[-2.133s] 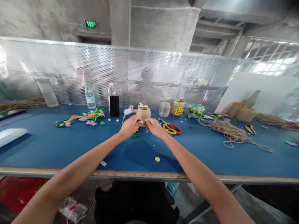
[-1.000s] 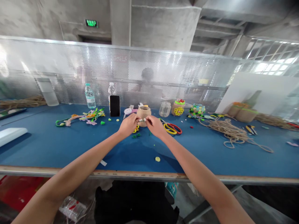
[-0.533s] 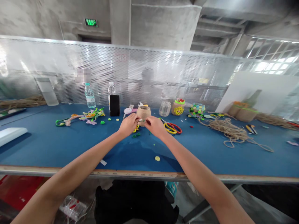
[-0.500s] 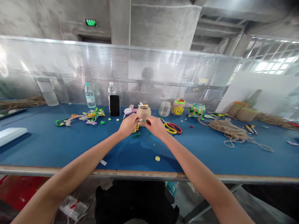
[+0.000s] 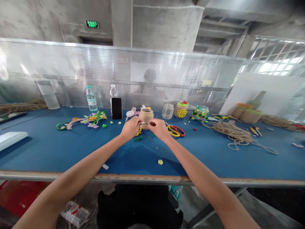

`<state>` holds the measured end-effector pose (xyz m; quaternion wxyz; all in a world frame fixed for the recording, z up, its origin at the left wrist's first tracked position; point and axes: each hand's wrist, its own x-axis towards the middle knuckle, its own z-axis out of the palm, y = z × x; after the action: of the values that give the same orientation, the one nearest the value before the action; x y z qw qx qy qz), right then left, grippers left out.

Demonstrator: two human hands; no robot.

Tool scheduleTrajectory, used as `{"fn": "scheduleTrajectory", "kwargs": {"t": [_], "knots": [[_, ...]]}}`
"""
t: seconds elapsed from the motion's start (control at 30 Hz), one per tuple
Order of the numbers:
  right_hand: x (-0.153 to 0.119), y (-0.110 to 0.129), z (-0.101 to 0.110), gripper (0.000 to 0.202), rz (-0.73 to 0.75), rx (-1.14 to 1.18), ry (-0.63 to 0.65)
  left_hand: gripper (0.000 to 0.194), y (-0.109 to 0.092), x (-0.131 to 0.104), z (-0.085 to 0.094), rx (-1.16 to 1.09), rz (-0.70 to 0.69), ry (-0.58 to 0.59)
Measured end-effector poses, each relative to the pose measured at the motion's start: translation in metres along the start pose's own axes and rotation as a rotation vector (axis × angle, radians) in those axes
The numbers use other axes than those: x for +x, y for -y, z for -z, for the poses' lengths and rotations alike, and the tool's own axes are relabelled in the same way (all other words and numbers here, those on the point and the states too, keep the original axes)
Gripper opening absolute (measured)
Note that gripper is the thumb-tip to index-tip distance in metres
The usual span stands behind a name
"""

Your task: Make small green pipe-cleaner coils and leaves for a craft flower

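Between the fingertips of both hands runs a short, thin green pipe cleaner (image 5: 146, 123), with a small whitish spot at its left end. My left hand (image 5: 131, 128) pinches one end and my right hand (image 5: 159, 128) pinches the other. Right behind them stands a jar wrapped in twine (image 5: 146, 115), upright with its mouth uncovered; whether the fingers touch it I cannot tell. A yellow looped flower (image 5: 138, 131) is partly hidden by my left hand. Small green fuzzy scraps (image 5: 138, 138) lie just below the hands. Scissors with red and yellow handles (image 5: 175, 131) rest right of my right hand.
Behind stand a phone (image 5: 116, 108), a water bottle (image 5: 91, 99), a clear glass jar (image 5: 167, 111) and a decorated twine jar (image 5: 181, 109). Colourful pipe cleaner pieces (image 5: 94, 119) lie left, a loose twine heap (image 5: 234, 132) right. A yellow button-like disc (image 5: 160, 162) lies near the front edge.
The green strip between my fingertips now lies straighter and shows more of its length across the jar's front. Both hands stay almost in place.
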<state>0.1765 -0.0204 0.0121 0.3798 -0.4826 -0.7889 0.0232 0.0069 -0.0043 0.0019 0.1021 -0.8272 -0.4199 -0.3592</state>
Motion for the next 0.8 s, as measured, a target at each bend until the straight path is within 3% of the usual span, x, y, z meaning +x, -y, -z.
{"fn": "scheduleTrajectory", "kwargs": {"t": [0.43,0.63,0.8], "knots": [[0.005,-0.012,-0.011,0.023,-0.304,0.491,0.101,0.021,-0.012,-0.001,0.008,0.168,0.004,0.152],[0.004,-0.012,-0.011,0.021,-0.329,0.564,0.134,0.021,-0.007,-0.002,0.007,0.149,-0.024,0.198],[0.003,-0.012,-0.011,0.018,-0.345,0.615,0.142,0.021,-0.004,-0.003,0.003,0.037,-0.050,0.151]]}}
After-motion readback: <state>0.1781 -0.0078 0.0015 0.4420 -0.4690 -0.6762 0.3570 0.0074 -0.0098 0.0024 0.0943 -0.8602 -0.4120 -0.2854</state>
